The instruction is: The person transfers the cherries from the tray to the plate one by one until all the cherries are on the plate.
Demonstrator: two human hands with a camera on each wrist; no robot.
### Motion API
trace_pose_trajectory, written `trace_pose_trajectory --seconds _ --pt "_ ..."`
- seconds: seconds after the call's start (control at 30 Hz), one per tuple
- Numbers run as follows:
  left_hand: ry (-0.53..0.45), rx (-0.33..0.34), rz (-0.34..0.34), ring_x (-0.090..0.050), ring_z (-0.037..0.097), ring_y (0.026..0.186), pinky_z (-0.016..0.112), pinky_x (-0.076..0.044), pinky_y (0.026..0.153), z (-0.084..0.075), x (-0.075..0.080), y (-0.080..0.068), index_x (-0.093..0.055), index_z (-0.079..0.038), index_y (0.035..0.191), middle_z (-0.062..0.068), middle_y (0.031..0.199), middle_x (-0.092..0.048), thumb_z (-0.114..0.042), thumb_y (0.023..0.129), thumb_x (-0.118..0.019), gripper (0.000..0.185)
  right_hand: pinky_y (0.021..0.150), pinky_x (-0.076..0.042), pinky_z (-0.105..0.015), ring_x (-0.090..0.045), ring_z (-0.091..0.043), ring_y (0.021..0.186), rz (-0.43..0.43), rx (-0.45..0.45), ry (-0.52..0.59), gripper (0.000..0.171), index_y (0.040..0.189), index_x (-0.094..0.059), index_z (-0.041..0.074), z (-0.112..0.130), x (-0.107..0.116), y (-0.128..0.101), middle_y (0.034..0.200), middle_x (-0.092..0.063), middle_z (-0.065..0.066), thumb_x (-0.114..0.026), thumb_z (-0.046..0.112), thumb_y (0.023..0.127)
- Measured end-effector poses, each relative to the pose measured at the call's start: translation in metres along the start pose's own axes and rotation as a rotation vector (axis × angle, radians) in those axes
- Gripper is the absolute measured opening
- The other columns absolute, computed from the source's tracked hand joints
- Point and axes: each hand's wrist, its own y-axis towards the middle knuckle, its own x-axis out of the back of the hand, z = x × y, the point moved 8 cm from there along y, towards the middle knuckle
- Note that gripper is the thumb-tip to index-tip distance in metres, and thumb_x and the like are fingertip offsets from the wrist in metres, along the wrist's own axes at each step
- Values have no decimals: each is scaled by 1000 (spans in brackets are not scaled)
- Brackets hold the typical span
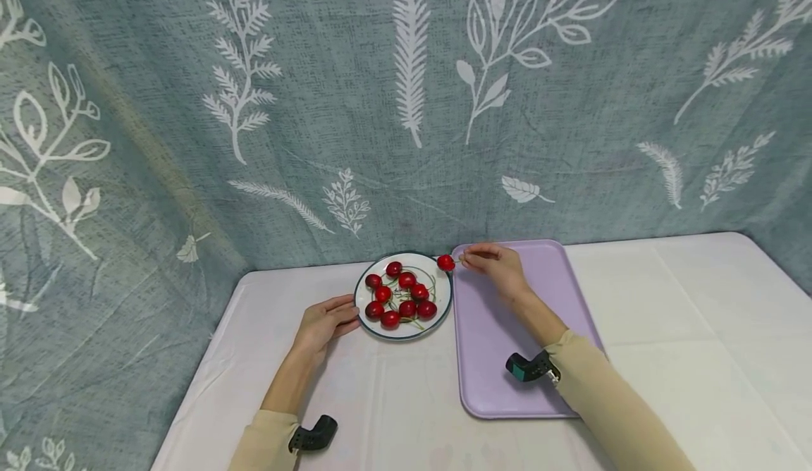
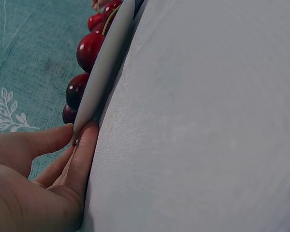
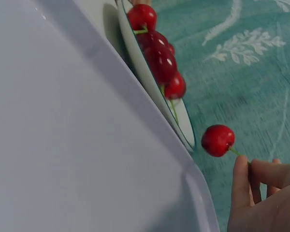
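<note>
Right hand (image 1: 497, 266) pinches stem of one cherry (image 1: 446, 262), mid-frame, at far left corner of purple tray (image 1: 501, 386). Left hand (image 1: 323, 324), fingers straight, steadies plate (image 1: 364, 319). Tray bare; eight cherries left on plate.

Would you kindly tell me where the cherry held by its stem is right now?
In the head view, the cherry hangs from the right hand, between the plate's far-right rim and the purple tray's far-left corner.

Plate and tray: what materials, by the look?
Plate: probably glazed ceramic, possibly melamine; glossy white with a thin dark rim line. Tray: likely plastic; uniform matte lilac, rounded moulded lip. Neither is certain from looks alone.
</note>
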Motion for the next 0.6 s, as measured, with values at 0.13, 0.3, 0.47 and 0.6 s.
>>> trace_pose_trajectory --seconds 0.13,0.3,0.47,0.6 --pt "-4 -6 2 -68 9 84 23 -60 78 0 0 1 -50 11 135 26 127 -60 4 94 -59 42 83 -59 -25 -67 -7 79 15 -5 -13 29 117 -55 -22 -4 -11 -2 84 -69 -1 -59 -14 89" --pt "1 -11 6 -67 8 85 23 -60 78 -1 -1 1 -49 12 135 27 128 -59 3 95 -59 42 84 -59 -25 -68 -7 80 36 -14 -28 26 113 -58 -20 -9 -21 -2 85 -69 -2 -60 -13 89" --pt "13 -6 -4 -67 8 85 23 -60 77 -1 0 1 -50 11 134 27 129 -58 4 95 -58 41 84 -60 -27 -68 -9 80 65 -30 -34 23 112 -59 -19 -16 -31 -3 88 -70 -6 -60 -12 90" --pt "18 -6 3 -67 8 85 23 -60 78 -1 0 1 -50 12 134 27 129 -59 3 95 -58 41 80 -60 -24 -68 -8 79 61 -33 -77 22 110 -62 -18 -20 -35 -4 88 -71 -7 -61 -11 89"
